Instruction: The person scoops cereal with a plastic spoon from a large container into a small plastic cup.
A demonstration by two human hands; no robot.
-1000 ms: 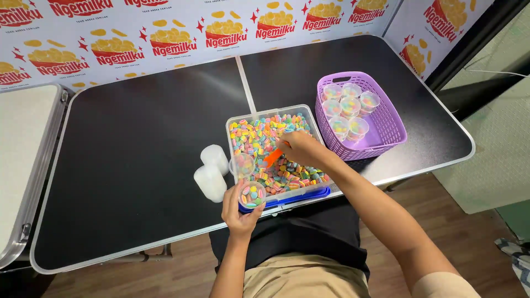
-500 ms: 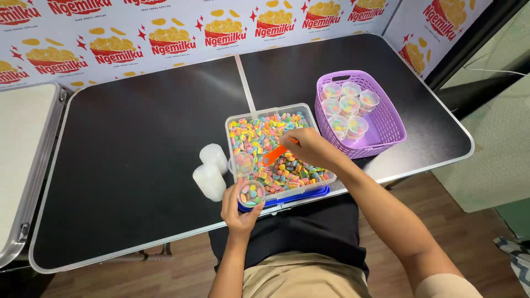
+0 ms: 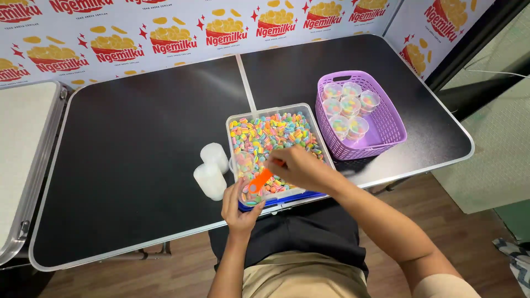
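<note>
Both hands meet at the near edge of the clear tub (image 3: 236, 144) of striped, many-coloured sweets (image 3: 270, 135). Right hand (image 3: 298, 167) is closed around an orange scoop (image 3: 259, 181), its blade angled down towards the left hand (image 3: 241, 205), which is cupped around a small clear cup (image 3: 249, 197) held just at the tub's near rim. The cup is mostly hidden by fingers and scoop, so how full it is cannot be read with confidence; it looks partly filled.

To do this pour well, judging from the layout, the cup should stay over or against the tub, so any sweets that miss fall back in and not onto the black table (image 3: 138, 165). Tipping the scoop slowly, with its tip low over the cup's mouth, should keep the pieces from bouncing out. A modest load suits so narrow a cup better than a heaped one.

Two stacks of empty cups (image 3: 211, 171) lie just left of the tub, near the left hand. Filled cups (image 3: 348, 110) sit in the purple basket (image 3: 386, 129) to the right, close beside the tub and within the right arm's reach
</note>
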